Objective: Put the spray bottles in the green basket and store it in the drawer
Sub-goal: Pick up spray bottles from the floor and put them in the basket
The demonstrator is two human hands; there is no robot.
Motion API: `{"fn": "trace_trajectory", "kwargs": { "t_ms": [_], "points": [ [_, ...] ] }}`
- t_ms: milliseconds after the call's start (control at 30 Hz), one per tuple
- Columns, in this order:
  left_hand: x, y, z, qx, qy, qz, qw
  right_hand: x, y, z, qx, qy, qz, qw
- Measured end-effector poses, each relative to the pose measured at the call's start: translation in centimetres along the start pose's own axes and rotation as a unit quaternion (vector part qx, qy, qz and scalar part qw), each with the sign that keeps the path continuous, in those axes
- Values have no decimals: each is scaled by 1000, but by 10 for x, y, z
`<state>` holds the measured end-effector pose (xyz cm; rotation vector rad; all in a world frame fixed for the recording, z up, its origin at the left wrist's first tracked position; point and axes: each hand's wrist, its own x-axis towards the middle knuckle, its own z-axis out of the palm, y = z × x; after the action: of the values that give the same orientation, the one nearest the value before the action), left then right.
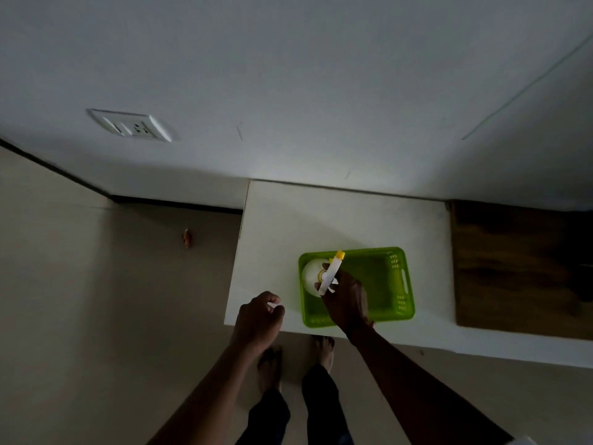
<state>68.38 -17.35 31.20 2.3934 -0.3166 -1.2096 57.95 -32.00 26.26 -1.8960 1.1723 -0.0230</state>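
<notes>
The left hand point(261, 311) hovers at the near edge of the white surface point(321, 220), fingers curled, grip holding nothing that shows. The right hand point(346, 297) reaches into the green basket point(394, 284), its grip closed on the trigger head of a white spray bottle point(313, 276) with a yellow nozzle, standing upright in the basket's left end. Dim light hides detail; the bottle's lower body is out of sight.

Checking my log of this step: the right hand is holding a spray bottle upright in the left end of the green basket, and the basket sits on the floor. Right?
Not quite. The head view shows the basket on the white table, not the floor. The rest holds: the right hand holds the spray bottle upright in its left end.
</notes>
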Motion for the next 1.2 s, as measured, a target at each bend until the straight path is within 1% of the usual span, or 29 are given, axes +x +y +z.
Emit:
{"fn": "trace_trajectory", "kwargs": {
  "t_ms": [167, 233, 367, 433, 467, 533, 567, 600, 633, 700, 767, 833, 967, 1067, 1200],
  "points": [
    [18, -2, 16, 0, 8, -19, 1000, 7, 6, 9, -17, 54, -56, 997],
    [24, -3, 23, -6, 7, -29, 1000, 11, 9, 10, -25, 51, -62, 996],
    [34, -4, 36, -12, 0, -42, 999, 9, 25, 2, -22, 21, -54, 998],
    [39, -4, 44, 7, -8, -39, 999, 4, 39, -15, -43, 60, -8, 997],
    [41, -4, 49, 22, -13, -34, 999, 2, 45, -27, -61, 98, 16, 993],
    [46, -3, 57, 43, -16, -31, 998, 1, 61, -54, -94, 185, 36, 978],
    [48, -1, 61, 52, -14, -32, 998, 5, 72, -66, -96, 216, 52, 970],
    [50, -1, 64, 62, -8, -32, 998, 11, 83, -77, -99, 227, 75, 966],
    [52, 0, 66, 71, -1, -32, 997, 18, 95, -87, -105, 218, 105, 965],
    [56, 4, 72, 79, 10, -24, 997, 31, 118, -99, -123, 160, 153, 967],
    [59, 9, 76, 91, 13, -11, 996, 37, 130, -104, -148, 101, 164, 970],
    [62, 14, 80, 111, 25, 3, 994, 40, 133, -104, -162, 76, 163, 970],
    [73, 20, 80, 145, 50, 34, 988, 37, 135, -100, -190, 76, 167, 965],
    [82, 20, 77, 165, 52, 38, 984, 29, 144, -95, -155, 86, 177, 968],
    [85, 13, 77, 127, 18, 1, 992, 24, 146, -95, -99, 101, 189, 972]
  ]
}}
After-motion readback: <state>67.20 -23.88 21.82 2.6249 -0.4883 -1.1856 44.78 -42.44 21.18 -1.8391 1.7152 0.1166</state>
